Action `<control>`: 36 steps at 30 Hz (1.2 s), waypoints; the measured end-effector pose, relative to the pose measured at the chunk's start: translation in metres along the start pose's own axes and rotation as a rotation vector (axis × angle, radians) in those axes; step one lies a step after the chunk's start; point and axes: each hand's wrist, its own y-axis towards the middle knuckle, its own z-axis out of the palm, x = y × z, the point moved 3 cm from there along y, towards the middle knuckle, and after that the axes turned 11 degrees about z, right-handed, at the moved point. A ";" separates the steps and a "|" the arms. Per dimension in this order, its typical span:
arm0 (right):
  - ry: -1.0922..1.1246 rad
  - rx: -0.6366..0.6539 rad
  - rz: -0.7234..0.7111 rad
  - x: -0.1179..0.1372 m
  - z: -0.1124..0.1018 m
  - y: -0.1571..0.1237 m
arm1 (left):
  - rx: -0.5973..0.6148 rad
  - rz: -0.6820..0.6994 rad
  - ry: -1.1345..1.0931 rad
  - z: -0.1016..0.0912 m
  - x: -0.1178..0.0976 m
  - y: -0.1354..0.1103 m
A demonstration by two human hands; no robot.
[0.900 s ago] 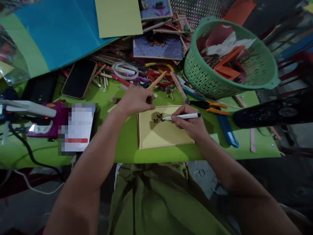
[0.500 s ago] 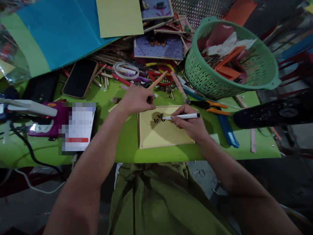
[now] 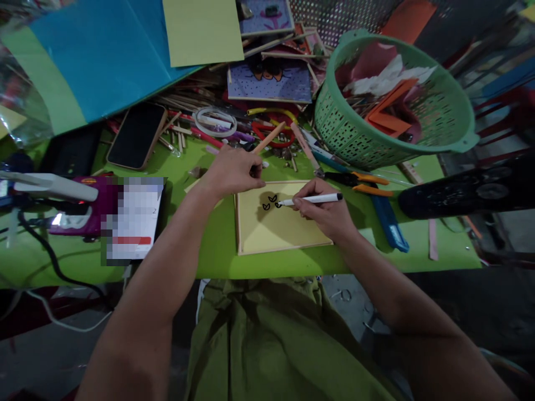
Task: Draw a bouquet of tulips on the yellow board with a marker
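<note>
A sheet of yellow paper [image 3: 288, 231] edged with thin wooden strips lies flat on the green table. It bears several small black leaf-like outlines [image 3: 272, 198]. My right hand [image 3: 328, 214] is closed around a white marker [image 3: 315, 199] with a black end, its tip touching one outline. My left hand [image 3: 234, 170] rests at the sheet's upper left corner, fingers curled and thumb by the top edge; what they hold, if anything, is hidden. A light-orange stick [image 3: 271, 137] sticks out beyond those fingers; I cannot tell whether they grip it.
A green basket [image 3: 355, 128] of paper scraps stands at the back right. Orange-handled pliers [image 3: 371, 184], a blue cutter [image 3: 390, 225] and a dark bottle [image 3: 460, 189] lie to the right. On the left are a phone [image 3: 137, 136], a lit screen [image 3: 137, 217] and a purple power strip [image 3: 79, 206].
Both hands hold almost the same place, and the marker tip stays on the same outline. The view has shifted very slightly. A digit on the lit screen differs.
</note>
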 end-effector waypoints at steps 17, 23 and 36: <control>0.107 -0.038 -0.018 0.002 -0.005 0.002 | 0.004 -0.005 -0.008 -0.001 -0.001 -0.001; 0.204 -0.076 -0.052 0.000 -0.009 0.005 | 0.024 -0.014 0.031 -0.002 -0.002 0.000; 0.408 -0.150 -0.066 0.000 -0.014 -0.004 | 0.048 -0.060 0.060 -0.009 -0.007 -0.005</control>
